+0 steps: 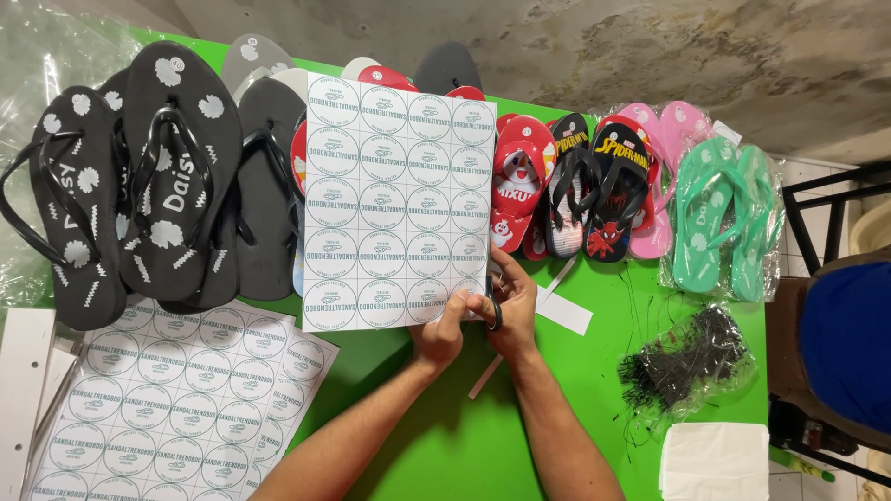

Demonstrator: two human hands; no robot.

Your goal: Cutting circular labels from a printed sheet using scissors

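Fingers at label sheet's corner

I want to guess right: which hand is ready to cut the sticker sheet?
Probably the right hand: its fingers are through the black scissors at the sticker sheet's lower right corner. The left hand only pinches the sheet's bottom edge beside them.

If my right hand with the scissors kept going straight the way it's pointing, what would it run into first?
The right hand points up along the right edge of the label sheet it is cutting. Beyond that, probably the red flip-flops, though depth is unclear.
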